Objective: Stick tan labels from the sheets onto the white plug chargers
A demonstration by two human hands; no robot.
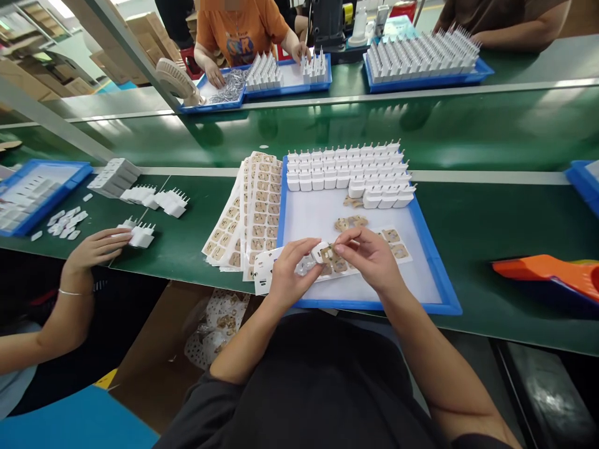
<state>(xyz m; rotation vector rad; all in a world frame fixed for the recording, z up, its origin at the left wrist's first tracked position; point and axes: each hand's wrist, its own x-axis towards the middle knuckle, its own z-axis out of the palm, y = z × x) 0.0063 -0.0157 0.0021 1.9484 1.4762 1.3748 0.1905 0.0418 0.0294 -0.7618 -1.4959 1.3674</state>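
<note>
My left hand [291, 274] holds a white plug-in charger [320, 251] between thumb and fingers, over the front part of a blue-rimmed tray [437, 274]. Pinched in my right hand [367, 259] is a small tan sticker [331, 251], right against the charger's face; its far edge is hidden by my fingertips. Beneath both hands lies a white sheet of tan stickers [401, 249], partly covered. Loose tan pieces [350, 222] rest on the tray beyond. Rows of white chargers [344, 167], pins up, fill the tray's back.
Stacked sticker sheets [262, 212] lie left of the tray. Further left, a co-worker's hand [100, 246] touches white chargers [140, 234] near small white pieces [68, 222]. An orange object [547, 271] sits at right. Across the green conveyor [327, 128], another person handles parts in trays.
</note>
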